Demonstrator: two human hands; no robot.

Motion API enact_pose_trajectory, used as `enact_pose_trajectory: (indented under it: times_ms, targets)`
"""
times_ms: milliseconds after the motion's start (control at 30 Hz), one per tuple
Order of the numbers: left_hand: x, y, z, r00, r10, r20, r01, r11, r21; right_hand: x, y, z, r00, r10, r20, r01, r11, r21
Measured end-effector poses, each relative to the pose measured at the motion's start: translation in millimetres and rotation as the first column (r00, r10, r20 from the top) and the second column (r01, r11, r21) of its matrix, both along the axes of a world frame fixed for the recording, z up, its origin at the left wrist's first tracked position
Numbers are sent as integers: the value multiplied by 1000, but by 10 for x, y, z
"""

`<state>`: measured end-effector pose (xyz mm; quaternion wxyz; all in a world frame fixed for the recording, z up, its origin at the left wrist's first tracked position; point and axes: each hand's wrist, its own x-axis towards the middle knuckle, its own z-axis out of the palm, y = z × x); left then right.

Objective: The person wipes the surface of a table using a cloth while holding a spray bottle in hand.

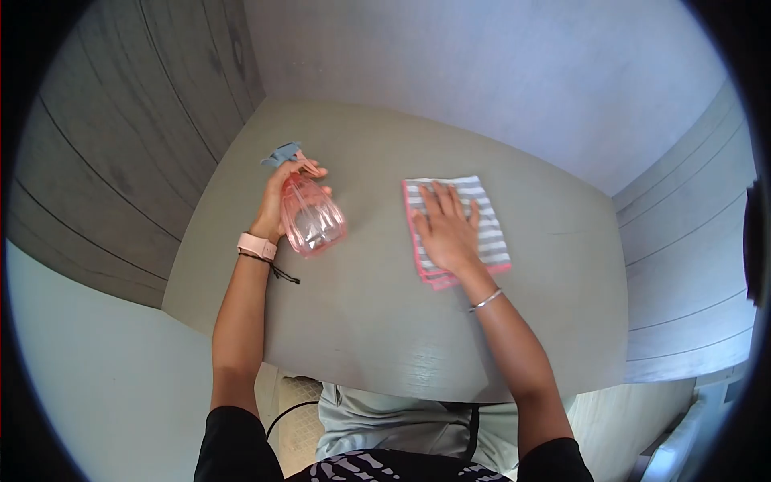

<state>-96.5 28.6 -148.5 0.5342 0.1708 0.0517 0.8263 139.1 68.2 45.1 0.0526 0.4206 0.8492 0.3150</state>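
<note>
A person's left hand grasps a blue-topped, translucent pink plastic spray bottle near its neck, over the left side of a smooth grey-green worktop. The right hand, its grip released and fingers spread, lies on a folded grey-and-white striped, pink-edged cloth. Wiping appears in hand; the next stroke calls for even palm pressure, bottle clear.

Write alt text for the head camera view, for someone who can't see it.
A person's left hand grips a translucent pink spray bottle, while the right hand lies flat, fingers spread, on a folded grey-and-white striped cloth edged in pink on a grey table. A pink band circles the left wrist, a silver bangle the right.
</note>
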Motion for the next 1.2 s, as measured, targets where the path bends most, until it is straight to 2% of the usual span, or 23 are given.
enact_pose_trajectory:
  times_ms: [67, 100, 167, 200, 267, 333, 400, 467, 567, 633, 733, 800, 933, 1100, 1200]
  targets:
    - [-170, -132, 97, 998, 10, -64, -15, 997, -75, -115, -187, -141, 996, 86, 3, -86, 993, -77]
    - [-233, -204, 186, 996, 0, -90, -7, 996, -86, -139, -315, -197, 997, 77, -24, -78, 993, -86]
    - [-328, -346, 386, 986, 9, -167, -36, 987, -157, -98, -657, -304, 981, 188, -35, -192, 967, -166]
    - [-372, -401, 454, 981, -2, -192, -31, 985, -167, -60, -844, -340, 982, 178, -62, -187, 967, -172]
    - [-472, -508, 573, 949, -60, -310, 7, 986, -169, 47, -1265, -375, 955, 281, -92, -295, 919, -261]
    - [-507, -624, 762, 924, -109, -367, 59, 987, -147, 150, -1712, -315, 938, 310, -155, -345, 881, -325]
    - [-475, -781, 1005, 870, -153, -468, 44, 971, -236, 276, -2111, -242, 915, 336, -221, -399, 835, -379]
    - [-479, -926, 1221, 824, -218, -522, 76, 957, -281, 393, -2431, -198, 861, 388, -329, -507, 712, -485]
    - [-428, -1104, 1520, 734, -329, -595, 147, 931, -334, 608, -2677, -137, 827, 384, -411, -559, 644, -522]
    - [-400, -1185, 1724, 645, -402, -650, 198, 910, -365, 675, -2694, -42, 834, 347, -428, -541, 663, -517]
    - [-340, -1265, 1948, 573, -422, -702, 185, 902, -391, 764, -2338, -34, 852, 316, -417, -507, 697, -507]
    - [-335, -1221, 1910, 580, -409, -705, 170, 907, -385, 782, -1902, -109, 854, 255, -453, -455, 788, -415]
    - [-309, -1151, 1790, 603, -356, -714, 128, 927, -354, 592, -969, -307, 866, 132, -483, -325, 881, -342]
    - [-476, -1130, 1683, 608, -417, -676, 193, 903, -384, -145, -59, -436, 837, 4, -547, -217, 920, -325]
    - [-608, -1064, 1643, 623, -425, -656, 244, 903, -353, -754, 121, -453, 833, 11, -554, -224, 921, -319]
